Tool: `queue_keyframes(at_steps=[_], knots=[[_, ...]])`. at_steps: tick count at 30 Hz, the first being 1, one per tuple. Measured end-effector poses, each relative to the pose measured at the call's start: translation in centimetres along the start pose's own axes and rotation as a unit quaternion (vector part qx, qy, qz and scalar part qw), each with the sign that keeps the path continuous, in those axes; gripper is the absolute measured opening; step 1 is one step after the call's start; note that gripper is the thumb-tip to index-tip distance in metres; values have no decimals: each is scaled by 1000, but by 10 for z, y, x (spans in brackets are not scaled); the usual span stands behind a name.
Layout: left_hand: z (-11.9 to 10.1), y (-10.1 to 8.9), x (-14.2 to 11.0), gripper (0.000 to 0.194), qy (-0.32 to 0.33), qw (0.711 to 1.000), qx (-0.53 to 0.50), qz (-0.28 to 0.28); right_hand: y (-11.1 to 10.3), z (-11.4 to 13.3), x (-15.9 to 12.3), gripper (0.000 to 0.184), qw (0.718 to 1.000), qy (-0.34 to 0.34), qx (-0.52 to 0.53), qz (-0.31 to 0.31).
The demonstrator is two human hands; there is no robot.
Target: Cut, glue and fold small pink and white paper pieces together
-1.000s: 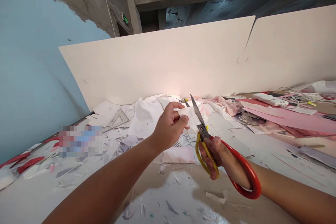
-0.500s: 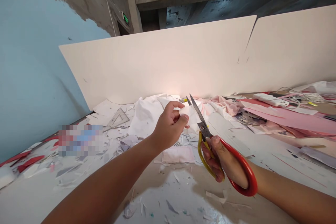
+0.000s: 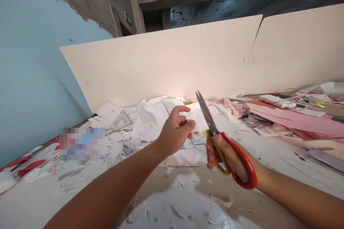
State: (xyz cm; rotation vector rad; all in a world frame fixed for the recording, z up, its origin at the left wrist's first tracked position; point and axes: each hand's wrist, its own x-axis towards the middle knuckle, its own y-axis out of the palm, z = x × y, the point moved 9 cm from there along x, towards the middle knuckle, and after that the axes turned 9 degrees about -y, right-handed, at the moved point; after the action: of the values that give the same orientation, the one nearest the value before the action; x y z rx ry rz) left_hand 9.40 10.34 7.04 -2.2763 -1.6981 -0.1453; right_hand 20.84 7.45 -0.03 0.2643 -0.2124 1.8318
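Between the thumb and fingers of my left hand [image 3: 176, 128] is pinched a small white piece of fabric [image 3: 198, 116], held above the table. My right hand [image 3: 225, 152] grips a pair of scissors [image 3: 208, 114] with one red and one yellow handle. Their blades are nearly closed and point up and away, just to the right of the white piece. Beneath my hands lies a pale pink rectangular piece [image 3: 182, 158]. Crumpled white fabric [image 3: 150, 118] is heaped behind my left hand.
Scraps litter the table [image 3: 166, 189]. A clear set square [image 3: 120, 121] lies at the left, with red scraps [image 3: 32, 167] nearer the edge. Pink sheets [image 3: 298, 120] and a white power strip [image 3: 278, 101] are at the right. A pale partition [image 3: 172, 64] stands behind.
The scissors have moved from open to nearly closed, and their tips sit slightly higher. My right hand has risen a little; my left hand has barely shifted.
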Motion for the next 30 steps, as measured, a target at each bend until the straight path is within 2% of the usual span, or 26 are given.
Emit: queue_keyframes(at_steps=[3, 7, 9, 12, 15, 17, 21, 26, 30], knots=[[12, 19, -5, 30, -33, 997, 25, 66, -8, 5, 5, 39, 999, 3, 35, -32], [19, 30, -10, 31, -53, 993, 36, 100, -21, 9, 8, 27, 997, 11, 33, -72], [19, 30, -10, 28, -62, 992, 34, 104, -23, 11, 9, 25, 997, 6, 27, -68], [21, 30, -10, 26, -76, 991, 33, 105, -20, 11, 7, 23, 999, 25, -5, -28], [24, 29, -8, 25, -77, 991, 46, 103, -15, 9, 4, 25, 995, 57, -81, 14], [26, 29, -6, 20, -80, 991, 47, 99, -15, 11, 3, 27, 989, 53, -133, 23], [30, 29, -3, 21, -108, 989, 14, 103, -21, 15, 6, 22, 986, 27, -164, 9], [36, 30, -2, 22, -141, 983, 5, 121, -35, 15, 11, 22, 985, -7, -167, -40], [43, 32, -3, 21, -164, 973, 23, 160, -38, 16, 11, 23, 982, -6, -186, -43]])
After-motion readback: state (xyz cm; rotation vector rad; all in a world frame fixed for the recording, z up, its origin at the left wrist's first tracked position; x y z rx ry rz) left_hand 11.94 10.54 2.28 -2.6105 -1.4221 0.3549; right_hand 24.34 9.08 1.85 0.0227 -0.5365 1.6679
